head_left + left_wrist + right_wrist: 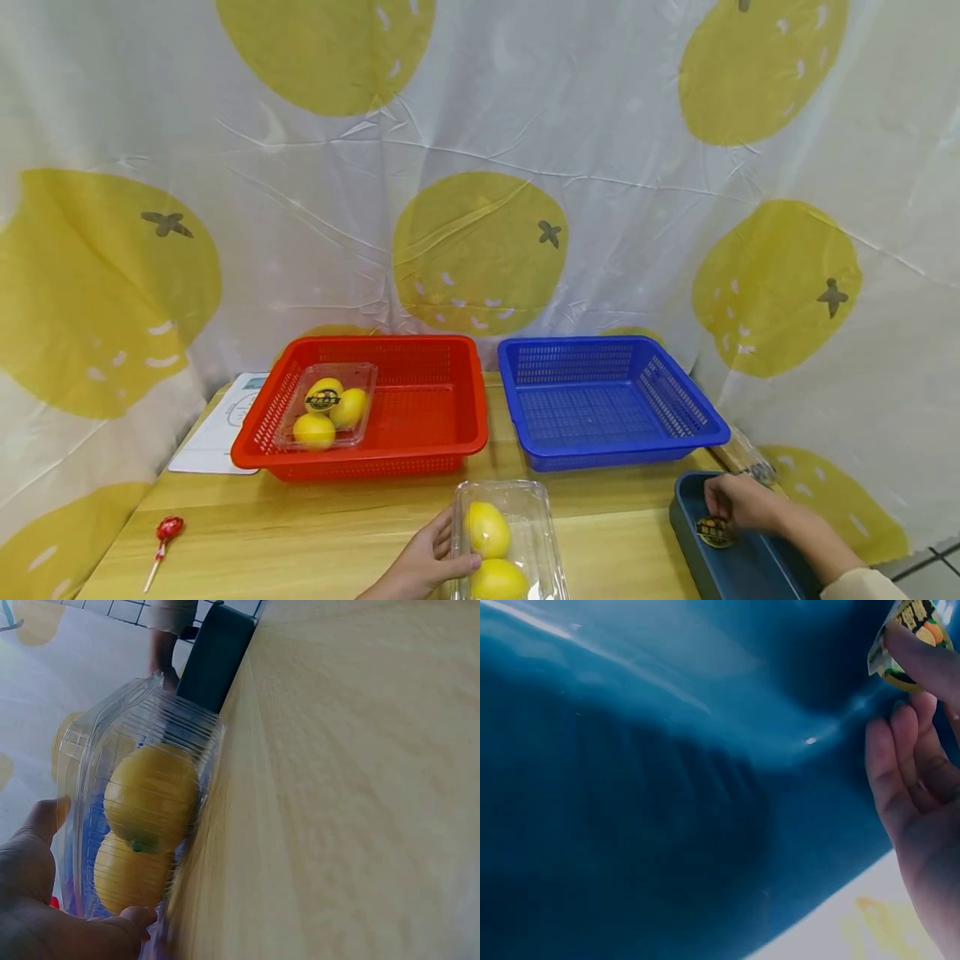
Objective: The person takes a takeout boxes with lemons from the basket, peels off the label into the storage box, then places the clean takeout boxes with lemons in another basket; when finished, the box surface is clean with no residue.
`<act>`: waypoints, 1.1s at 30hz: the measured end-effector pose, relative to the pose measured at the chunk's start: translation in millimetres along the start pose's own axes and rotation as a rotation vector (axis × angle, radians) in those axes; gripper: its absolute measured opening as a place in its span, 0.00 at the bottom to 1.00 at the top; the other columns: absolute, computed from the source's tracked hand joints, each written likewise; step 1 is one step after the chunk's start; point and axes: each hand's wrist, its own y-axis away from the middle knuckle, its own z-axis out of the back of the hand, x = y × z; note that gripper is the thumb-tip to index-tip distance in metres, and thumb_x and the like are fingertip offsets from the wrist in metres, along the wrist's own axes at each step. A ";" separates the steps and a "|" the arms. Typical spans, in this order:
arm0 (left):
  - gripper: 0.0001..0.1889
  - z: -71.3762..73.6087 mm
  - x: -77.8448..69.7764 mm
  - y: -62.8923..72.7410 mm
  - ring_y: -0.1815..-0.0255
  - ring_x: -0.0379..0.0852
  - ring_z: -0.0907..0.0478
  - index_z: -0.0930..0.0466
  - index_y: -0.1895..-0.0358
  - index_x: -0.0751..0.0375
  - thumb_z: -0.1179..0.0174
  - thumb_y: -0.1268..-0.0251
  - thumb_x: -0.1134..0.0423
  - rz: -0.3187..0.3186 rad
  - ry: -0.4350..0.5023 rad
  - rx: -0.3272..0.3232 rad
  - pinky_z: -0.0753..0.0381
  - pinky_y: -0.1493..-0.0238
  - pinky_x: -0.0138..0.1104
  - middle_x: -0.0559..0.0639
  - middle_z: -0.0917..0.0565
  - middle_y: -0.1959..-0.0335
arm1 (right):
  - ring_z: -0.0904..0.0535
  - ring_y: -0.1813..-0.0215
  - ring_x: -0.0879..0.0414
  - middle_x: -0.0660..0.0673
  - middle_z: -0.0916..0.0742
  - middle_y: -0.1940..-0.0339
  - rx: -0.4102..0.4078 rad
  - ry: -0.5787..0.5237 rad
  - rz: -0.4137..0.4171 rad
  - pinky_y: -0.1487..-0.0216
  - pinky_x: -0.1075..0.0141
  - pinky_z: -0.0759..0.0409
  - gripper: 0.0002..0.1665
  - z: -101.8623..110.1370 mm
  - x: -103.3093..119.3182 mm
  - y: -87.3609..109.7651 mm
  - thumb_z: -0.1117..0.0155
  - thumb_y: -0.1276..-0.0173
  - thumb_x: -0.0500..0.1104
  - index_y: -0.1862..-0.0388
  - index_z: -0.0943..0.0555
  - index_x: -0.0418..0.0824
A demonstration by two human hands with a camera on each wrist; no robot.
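My left hand (423, 560) grips the left side of a clear plastic box (534, 533) at the front middle of the table. Two yellow lemons (487, 530) show inside it; the lower edge of the box is out of the head view. In the left wrist view, thumb and fingers lie on either side of the box (90, 761). At the right, my right hand (752, 505) reaches into a dark teal bin (686, 533). It pinches a black and gold fruit sticker (911, 616) between thumb and fingers.
A red basket (420, 454) at the back left holds another clear box (367, 372) with three lemons and a black label. Beside it stands a blue basket (615, 458). A red lollipop (169, 528) and a printed sheet (213, 437) lie at the left.
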 end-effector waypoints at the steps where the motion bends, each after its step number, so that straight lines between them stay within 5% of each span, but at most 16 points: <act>1: 0.48 0.0 0.1 -0.2 0.28 0.71 0.40 0.60 0.26 0.79 0.38 0.34 0.58 0.002 0.001 0.001 0.29 0.33 0.50 0.78 0.45 0.27 | 0.37 0.77 0.74 0.61 0.27 0.82 -0.008 0.025 0.004 0.78 0.75 0.36 0.23 -2.1 -1.8 0.0 0.34 0.70 0.24 0.77 0.28 0.46; 13: 0.49 0.3 2.8 0.2 0.27 0.72 0.44 0.61 0.26 0.79 0.37 0.34 0.57 0.049 0.032 -0.004 0.29 0.32 0.50 0.78 0.47 0.27 | 0.33 0.76 0.72 0.60 0.23 0.78 0.011 0.052 -0.094 0.77 0.71 0.31 0.22 -12.5 -7.0 6.2 0.19 0.62 0.36 0.73 0.24 0.46; 33: 0.49 1.2 3.1 -1.2 0.27 0.72 0.43 0.61 0.26 0.80 0.37 0.34 0.56 0.047 0.030 -0.001 0.29 0.32 0.50 0.78 0.46 0.27 | 0.20 0.68 0.65 0.48 0.12 0.69 0.008 0.069 -0.124 0.69 0.66 0.19 0.25 -10.4 -2.9 6.2 0.19 0.57 0.43 0.63 0.16 0.30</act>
